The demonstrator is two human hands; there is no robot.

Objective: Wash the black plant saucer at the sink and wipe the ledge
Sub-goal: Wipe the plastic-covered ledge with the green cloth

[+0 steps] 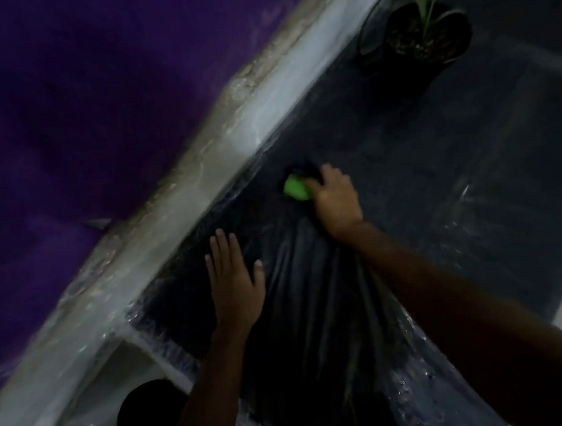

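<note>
The right hand gripped a green sponge on the wet ledge; the left hand lay flat beside it, fingers straight. The black saucer sat in the sink, near the left forearm.

The 2 bare arms reach forward from the bottom of the view, the left forearm rising from the lower middle and the right forearm coming in from the lower right. The left hand lies flat, palm down, its 4 fingers straight and close together, the thumb spread to the side. The right hand is farther out, knuckles up, fingers curled over a green sponge that it grips.
</note>
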